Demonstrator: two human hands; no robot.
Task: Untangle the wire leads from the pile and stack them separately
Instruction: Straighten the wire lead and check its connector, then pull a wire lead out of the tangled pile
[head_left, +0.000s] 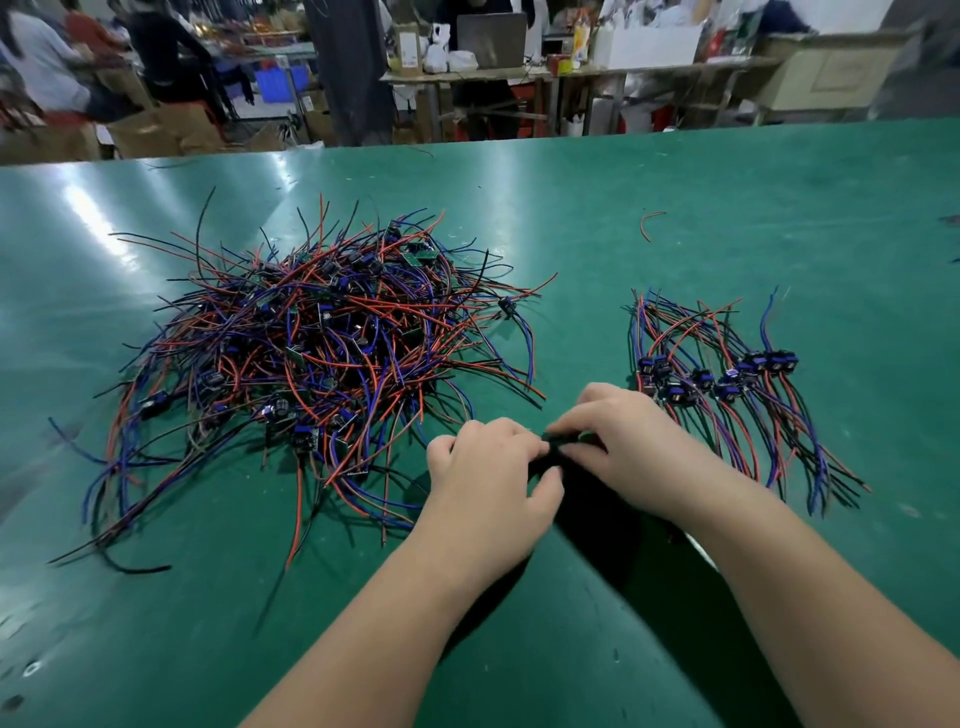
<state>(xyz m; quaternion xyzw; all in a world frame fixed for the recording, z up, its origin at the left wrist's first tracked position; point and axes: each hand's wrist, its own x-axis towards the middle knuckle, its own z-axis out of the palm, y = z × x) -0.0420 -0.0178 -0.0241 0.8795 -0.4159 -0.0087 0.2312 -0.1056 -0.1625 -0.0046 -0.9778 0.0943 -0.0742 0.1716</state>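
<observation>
Now left hand (488, 467) and right hand (623, 441) pinch one dark wire lead (569, 441).
Each grip is closed on it over the green counter (675, 182), between the tangled pile (322, 353) at left and the sorted stack (727, 384) at right.

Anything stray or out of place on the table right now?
A short curved red wire lies alone on the green table, beyond the sorted stack and apart from the tangled pile; it belongs to neither. Nothing else looks spilled or damaged. The left hand and right hand pinch a small dark part between them.
</observation>
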